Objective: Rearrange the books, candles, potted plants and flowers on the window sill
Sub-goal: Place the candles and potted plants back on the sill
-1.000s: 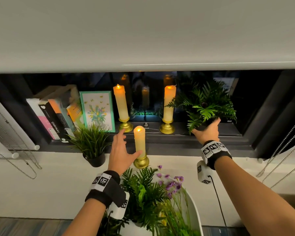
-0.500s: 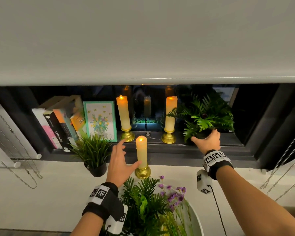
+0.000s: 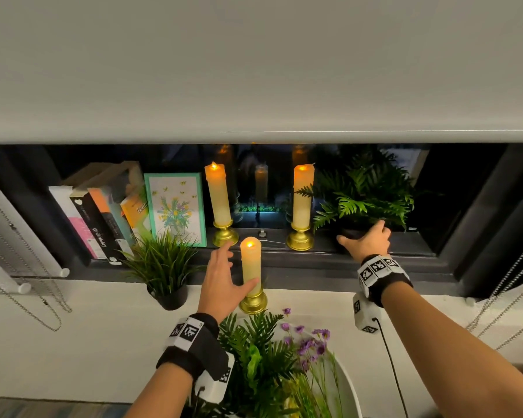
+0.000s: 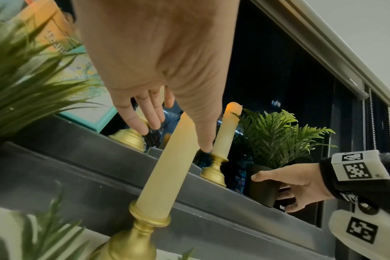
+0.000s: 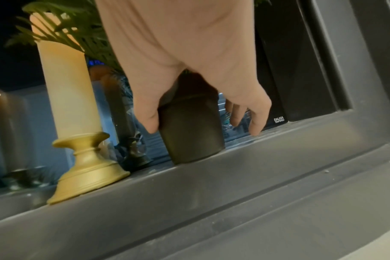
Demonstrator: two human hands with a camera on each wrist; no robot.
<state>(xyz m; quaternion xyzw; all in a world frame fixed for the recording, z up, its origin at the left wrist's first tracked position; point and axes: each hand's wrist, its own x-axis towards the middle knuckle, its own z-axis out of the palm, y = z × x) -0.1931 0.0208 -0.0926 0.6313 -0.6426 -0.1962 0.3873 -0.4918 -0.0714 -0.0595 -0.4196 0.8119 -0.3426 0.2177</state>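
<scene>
Sill (image 3: pixel 329 260): dark ledge under a blind.
Left hand (image 3: pixel 224 282): fingers spread, thumb against the front candle (image 3: pixel 250 268).
Right hand (image 3: pixel 366 241): grips the fern pot (image 5: pixel 191 130), standing at the sill's right.

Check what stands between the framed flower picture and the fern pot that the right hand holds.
Two tall candles on gold holders, left and right, stand between the picture and fern pot; bare sill separates them, per the head view.

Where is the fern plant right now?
In the head view the fern plant stands at the sill's right end, beside the right tall candle, its dark pot held by the right hand.
</scene>
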